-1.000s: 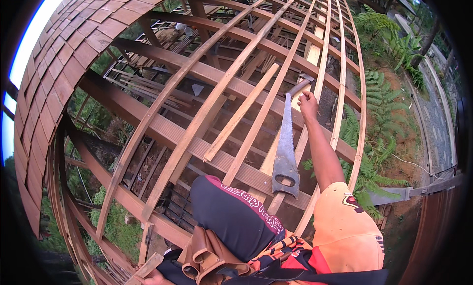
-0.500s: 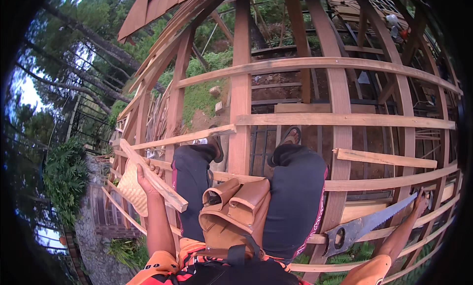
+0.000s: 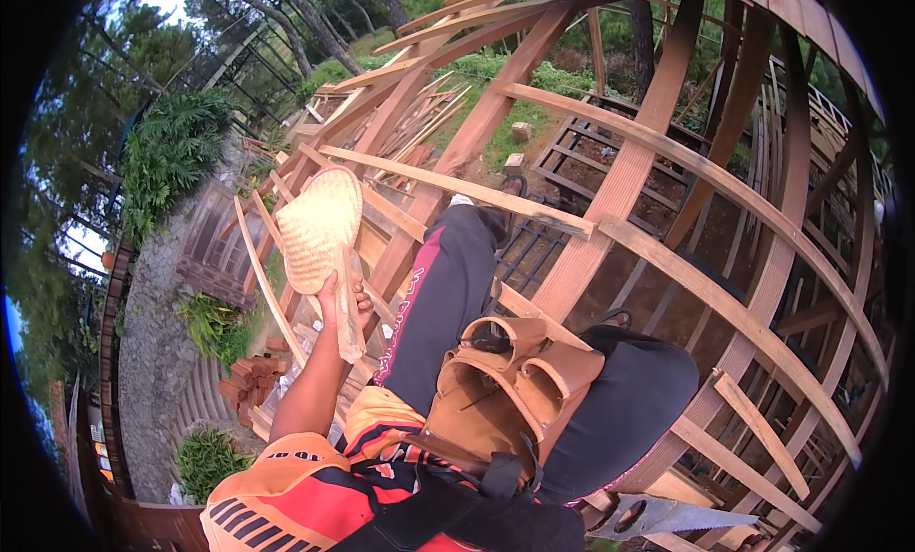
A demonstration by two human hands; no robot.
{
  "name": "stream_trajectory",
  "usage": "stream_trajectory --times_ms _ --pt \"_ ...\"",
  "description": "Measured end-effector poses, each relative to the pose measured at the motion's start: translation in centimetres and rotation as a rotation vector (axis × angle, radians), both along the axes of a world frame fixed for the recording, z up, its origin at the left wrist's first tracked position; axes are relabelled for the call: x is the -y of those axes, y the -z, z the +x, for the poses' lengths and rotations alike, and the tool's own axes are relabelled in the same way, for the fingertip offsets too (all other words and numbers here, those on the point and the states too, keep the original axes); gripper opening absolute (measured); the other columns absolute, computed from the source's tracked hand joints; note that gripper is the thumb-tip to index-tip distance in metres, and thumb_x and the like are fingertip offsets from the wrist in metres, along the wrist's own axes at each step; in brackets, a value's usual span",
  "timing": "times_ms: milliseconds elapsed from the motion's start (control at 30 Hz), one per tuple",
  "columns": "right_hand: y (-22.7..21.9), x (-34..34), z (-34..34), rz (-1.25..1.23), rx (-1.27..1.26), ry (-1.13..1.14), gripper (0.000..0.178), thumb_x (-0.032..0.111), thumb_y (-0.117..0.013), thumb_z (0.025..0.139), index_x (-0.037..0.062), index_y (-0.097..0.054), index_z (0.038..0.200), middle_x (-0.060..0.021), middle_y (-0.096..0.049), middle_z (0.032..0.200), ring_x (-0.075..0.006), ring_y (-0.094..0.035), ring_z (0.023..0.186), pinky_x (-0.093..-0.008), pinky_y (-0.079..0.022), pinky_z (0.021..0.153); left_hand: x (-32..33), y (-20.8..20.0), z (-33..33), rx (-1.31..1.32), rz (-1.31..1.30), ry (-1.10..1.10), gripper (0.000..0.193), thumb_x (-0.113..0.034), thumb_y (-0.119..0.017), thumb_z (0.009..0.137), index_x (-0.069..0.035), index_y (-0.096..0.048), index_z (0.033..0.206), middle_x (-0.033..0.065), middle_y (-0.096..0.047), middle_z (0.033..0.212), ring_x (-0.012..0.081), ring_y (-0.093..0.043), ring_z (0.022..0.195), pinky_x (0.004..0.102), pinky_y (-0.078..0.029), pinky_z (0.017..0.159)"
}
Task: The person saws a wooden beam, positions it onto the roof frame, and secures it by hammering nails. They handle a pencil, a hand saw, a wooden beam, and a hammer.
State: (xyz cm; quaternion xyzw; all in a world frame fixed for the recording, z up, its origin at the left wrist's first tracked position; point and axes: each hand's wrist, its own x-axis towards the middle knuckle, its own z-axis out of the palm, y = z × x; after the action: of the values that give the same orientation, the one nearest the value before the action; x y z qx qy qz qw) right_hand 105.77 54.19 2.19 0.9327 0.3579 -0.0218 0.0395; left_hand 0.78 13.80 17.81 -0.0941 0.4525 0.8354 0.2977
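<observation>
My left hand point(image 3: 345, 299) is closed round a short length of wooden batten point(image 3: 351, 333), whose near end points down toward my lap. A pale woven conical hat point(image 3: 319, 228) shows right behind that hand and the batten. Whether my fingers touch the hat, or what bears it, I cannot tell. My right hand is out of view. At the lower right a handsaw point(image 3: 658, 516) lies over the roof battens, its toothed blade pointing right. A brown leather tool pouch point(image 3: 510, 390) hangs at my waist between my thighs.
I sit among sloping rafters point(image 3: 658, 123) crossed by long battens point(image 3: 734, 314), with open gaps to the ground below. A loose short batten point(image 3: 761, 433) lies at the right. Down at the left are stacked bricks point(image 3: 254, 385), a stone path point(image 3: 157, 361) and a pile of timber point(image 3: 424, 123).
My view has swung to the left. My left hand has turned the batten more upright. The hat now shows beyond the hand. My right hand, earlier beside the saw's tip, has left view.
</observation>
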Motion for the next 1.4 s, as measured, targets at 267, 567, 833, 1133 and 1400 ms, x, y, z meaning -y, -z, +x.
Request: stream_trajectory --times_ms 267,567,833,1133,1400 --pt "-5.7 4.2 -8.1 0.409 0.037 -0.095 0.073 0.046 -0.062 0.094 0.0106 -0.036 0.152 -0.0276 -0.044 0.146 -0.0401 -0.050 0.130 -0.0522 -0.042 0.104 0.5 2.6 1.6 0.035 -0.297 -0.089 0.046 -0.052 -0.060 0.092 -0.007 -0.055 0.102 0.0010 -0.048 0.066 0.0147 -0.046 0.054 0.0286 -0.040 0.047" --pt "-13.5 10.8 -22.8 0.900 -0.045 -0.348 0.078 0.040 -0.066 0.094 0.0070 -0.029 0.154 -0.0270 -0.040 0.149 -0.0385 -0.048 0.132 -0.0519 -0.041 0.105 11.3 3.2 2.5 0.037 -0.104 0.323 0.052 -0.052 -0.051 0.099 -0.004 -0.061 0.112 0.0059 -0.052 0.068 0.0175 -0.048 0.054 0.0312 -0.042 0.047" --pt "-15.8 12.4 -36.0 1.102 -0.346 -0.610 0.083 0.035 -0.069 0.093 0.0037 -0.023 0.156 -0.0264 -0.036 0.151 -0.0372 -0.046 0.133 -0.0515 -0.040 0.105 6.7 5.3 1.3 0.052 -0.254 0.317 0.048 -0.050 -0.061 0.095 -0.006 -0.060 0.111 0.0042 -0.054 0.071 0.0161 -0.051 0.056 0.0295 -0.043 0.050" --pt "-18.8 11.0 -56.4 1.057 -0.667 -0.814 0.076 0.004 -0.056 0.085 0.0086 -0.032 0.157 -0.0186 -0.036 0.155 -0.0303 -0.047 0.132 -0.0391 -0.039 0.111 3.2 8.4 -10.0 -0.036 -0.299 0.062 0.051 -0.053 -0.065 0.091 -0.007 -0.057 0.111 0.0024 -0.055 0.074 0.0139 -0.053 0.060 0.0279 -0.045 0.052" --pt "-17.8 11.9 -64.3 0.801 -1.123 -0.835 0.077 0.008 -0.058 0.085 0.0061 -0.031 0.156 -0.0157 -0.037 0.154 -0.0245 -0.050 0.116 -0.0343 -0.044 0.099 3.8 9.5 -14.7 -0.018 -0.267 -0.037 0.046 -0.051 -0.063 0.094 -0.008 -0.057 0.110 0.0027 -0.055 0.075 0.0161 -0.054 0.060 0.0305 -0.046 0.053"
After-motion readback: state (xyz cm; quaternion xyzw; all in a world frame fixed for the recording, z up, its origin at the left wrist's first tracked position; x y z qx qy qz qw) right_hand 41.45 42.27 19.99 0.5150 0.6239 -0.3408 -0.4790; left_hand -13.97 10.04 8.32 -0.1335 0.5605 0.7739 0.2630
